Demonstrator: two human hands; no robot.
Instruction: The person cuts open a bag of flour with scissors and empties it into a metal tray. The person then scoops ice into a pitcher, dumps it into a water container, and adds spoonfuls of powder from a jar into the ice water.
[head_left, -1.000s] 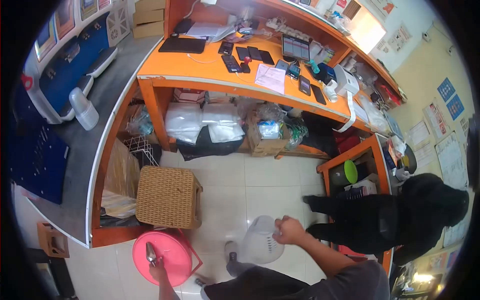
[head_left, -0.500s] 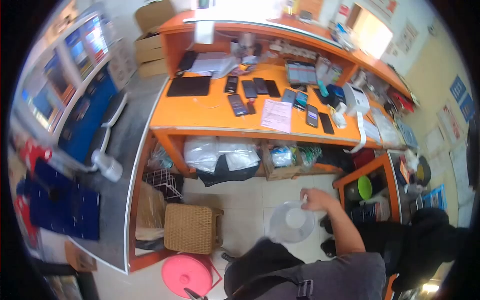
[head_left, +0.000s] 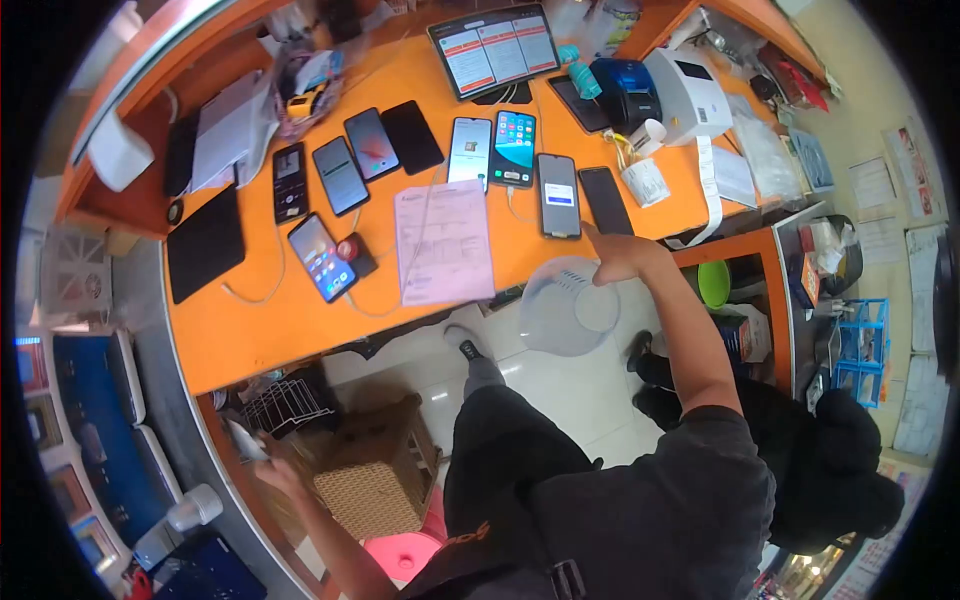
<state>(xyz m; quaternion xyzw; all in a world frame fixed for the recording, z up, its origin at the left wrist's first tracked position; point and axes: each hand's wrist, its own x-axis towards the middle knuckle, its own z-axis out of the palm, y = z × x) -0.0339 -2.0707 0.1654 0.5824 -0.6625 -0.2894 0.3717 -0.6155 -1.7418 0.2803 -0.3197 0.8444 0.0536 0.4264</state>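
Note:
My right hand (head_left: 622,258) is closed on the rim of a translucent plastic container (head_left: 572,305), which hangs just off the front edge of the orange desk (head_left: 250,335). Its fingertips are near a phone (head_left: 559,196) that shows a pop-up. My left hand (head_left: 280,474), low at the left, is closed around a metal scoop (head_left: 246,440), blurred, beside the wicker stool (head_left: 375,490). A pink sheet of paper (head_left: 444,242) lies at the desk's front edge.
Several phones, a tablet (head_left: 495,52) and a white printer (head_left: 688,95) stand or lie on the desk. A person in black (head_left: 830,470) is at the right. Under the stool's near side is a pink lid (head_left: 400,556). A grey counter runs along the left.
The view has moved up close to the desk. My right hand has carried the container to the desk's front edge. My left hand has come up past the stool with the scoop, away from the pink lid.

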